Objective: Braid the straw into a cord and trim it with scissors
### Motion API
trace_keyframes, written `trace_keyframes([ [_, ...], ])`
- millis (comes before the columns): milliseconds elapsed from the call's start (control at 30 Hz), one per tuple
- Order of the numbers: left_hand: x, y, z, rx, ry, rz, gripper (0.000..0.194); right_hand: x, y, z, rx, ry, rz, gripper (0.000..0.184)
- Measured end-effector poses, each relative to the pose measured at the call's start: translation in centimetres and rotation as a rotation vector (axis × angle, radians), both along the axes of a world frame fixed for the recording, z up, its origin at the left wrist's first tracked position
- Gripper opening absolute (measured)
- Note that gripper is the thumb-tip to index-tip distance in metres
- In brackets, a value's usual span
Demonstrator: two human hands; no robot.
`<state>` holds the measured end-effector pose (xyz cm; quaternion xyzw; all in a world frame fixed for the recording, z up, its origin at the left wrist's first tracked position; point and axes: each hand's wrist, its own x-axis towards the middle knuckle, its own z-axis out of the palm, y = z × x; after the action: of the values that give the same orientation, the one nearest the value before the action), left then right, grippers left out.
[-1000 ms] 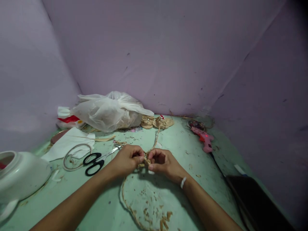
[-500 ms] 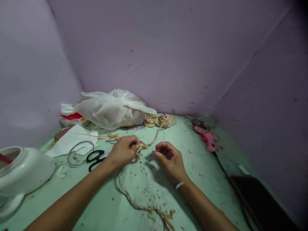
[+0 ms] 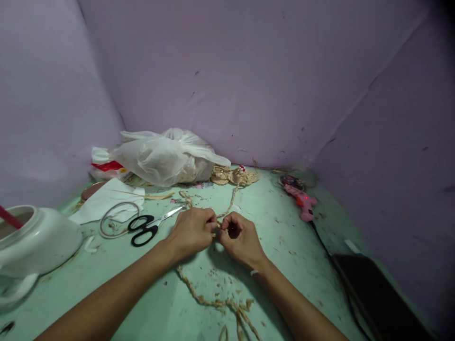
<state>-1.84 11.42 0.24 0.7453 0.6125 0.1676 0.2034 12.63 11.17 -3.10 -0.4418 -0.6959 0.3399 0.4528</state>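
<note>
A braided tan cord of straw-like fibre runs across the green tabletop, with loose, frayed strands at its near end. My left hand is closed around the cord, its fingertips curled toward the middle. Against it, my right hand pinches the cord between thumb and forefinger. The short stretch of cord between the two hands is mostly hidden by the fingers. Beyond the hands, the cord leads up toward a woven straw piece with red and white beads. Black-handled scissors lie left of my left hand.
A white plastic bag leans against the back wall. White paper, a ring-shaped loop and a white ceramic pot are on the left. On the right lie a pink glue gun with a black cable and a dark flat object.
My right hand has moved left to meet my left hand and now pinches the cord. The left hand has shifted slightly right, uncovering the scissors' blades.
</note>
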Motion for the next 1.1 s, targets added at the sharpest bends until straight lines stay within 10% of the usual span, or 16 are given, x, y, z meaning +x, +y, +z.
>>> trace_keyframes([
  [567,-1.5,1.5,0.0,0.153,-0.024,0.221,0.013,0.6,-0.3,-0.7,0.031,0.042,-0.176,0.019],
  [800,-1.1,1.8,0.5,0.000,-0.350,0.059,0.013,0.6,0.6,-0.9,-0.110,0.310,-0.286,0.018],
  [967,-0.5,1.0,1.8,-0.118,-0.542,-0.027,0.015,0.3,0.5,0.4,-0.293,0.538,-0.054,0.043],
  [1100,-0.2,0.6,2.6,-0.153,-0.626,-0.046,0.018,-0.4,0.0,1.2,-0.469,0.668,0.146,0.027],
])
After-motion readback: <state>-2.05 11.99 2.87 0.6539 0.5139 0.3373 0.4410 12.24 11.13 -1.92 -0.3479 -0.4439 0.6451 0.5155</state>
